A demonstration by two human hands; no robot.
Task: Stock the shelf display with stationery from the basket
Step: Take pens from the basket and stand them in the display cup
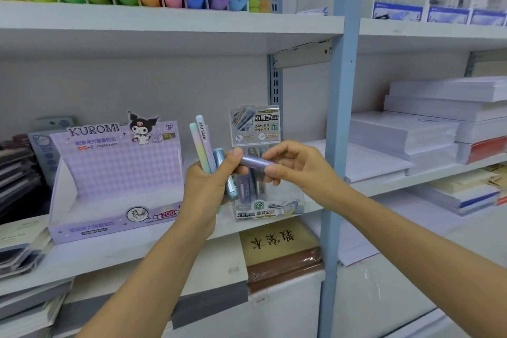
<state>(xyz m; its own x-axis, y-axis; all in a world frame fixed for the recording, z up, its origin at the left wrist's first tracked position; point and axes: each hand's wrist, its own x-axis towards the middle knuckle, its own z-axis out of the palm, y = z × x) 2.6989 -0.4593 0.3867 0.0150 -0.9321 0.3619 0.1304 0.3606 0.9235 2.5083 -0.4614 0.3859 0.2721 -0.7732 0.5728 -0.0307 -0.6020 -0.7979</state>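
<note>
A: Pinches a purple tube (253, 161) crosswise with the right hand (296, 164), fingertips on top and thumb beneath. Touches its other end with the left thumb as well.

B: And with the left hand (204, 189)?

A: Grips a small bunch: two pastel tubes (200, 145) pointing up past the fingers, plus a blue glitter tube (230, 186) slanting down out of the palm.

B: Handling?

A: Probably light, stiff and smooth, so likely a bit slick. Best taken at mid-barrel rather than by the cap. Possibly brittle leads inside, so no hard squeezing and no dropping.

B: Pose of the arms?

A: Reaches in from below with both forearms, wrists roughly level, with the hands nearly meeting in front of the clear display box (263, 208).

B: Destination, at a guess?

A: Looks bound for that box. Stands on the shelf (137, 250) with similar tubes upright inside, just right of the lilac Kuromi carton (115, 173).

B: Basket?

A: Not in view. Only stacks of white paper (411, 129) off to the right.
</note>
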